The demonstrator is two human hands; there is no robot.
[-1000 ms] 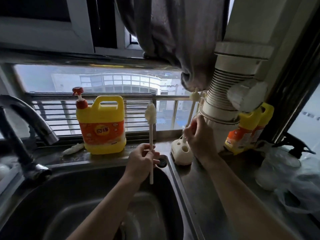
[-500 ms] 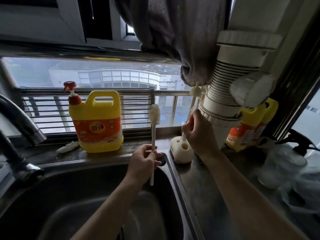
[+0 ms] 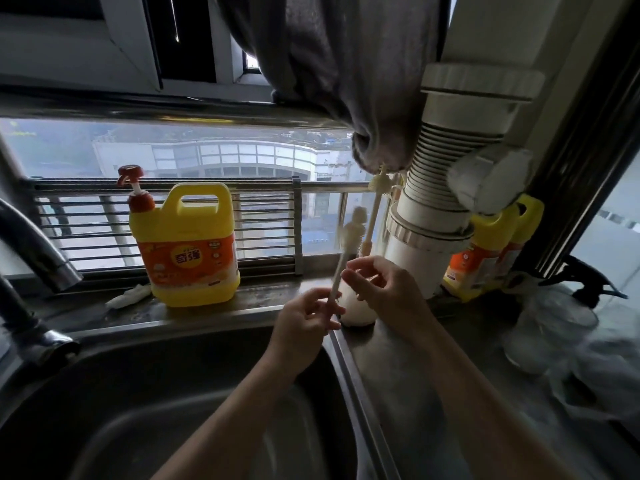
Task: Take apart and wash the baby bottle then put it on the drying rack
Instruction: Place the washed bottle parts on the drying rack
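Stainless sink [image 3: 173, 393] sits below a barred window, with a yellow dish soap jug [image 3: 188, 247] on the ledge. The left hand [image 3: 304, 323] rises over the basin, its fingers curled round the lower handle of a bottle brush [image 3: 341, 265] whose bristles tilt up and to the right. The right hand [image 3: 388, 289] hovers over the counter, fingers loosely bent with their tips at the brush shaft; motion blur hides whether they pinch it. A white brush holder [image 3: 360, 311] stands just behind both hands. No baby bottle can be made out in the dim basin.

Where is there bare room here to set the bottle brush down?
Bare steel counter lies between the sink rim and the plastic bags, partly under the right forearm. A bare ledge strip sits between the detergent jug and the white brush holder. The back right corner is crowded: drain pipe, yellow bottles, bags.
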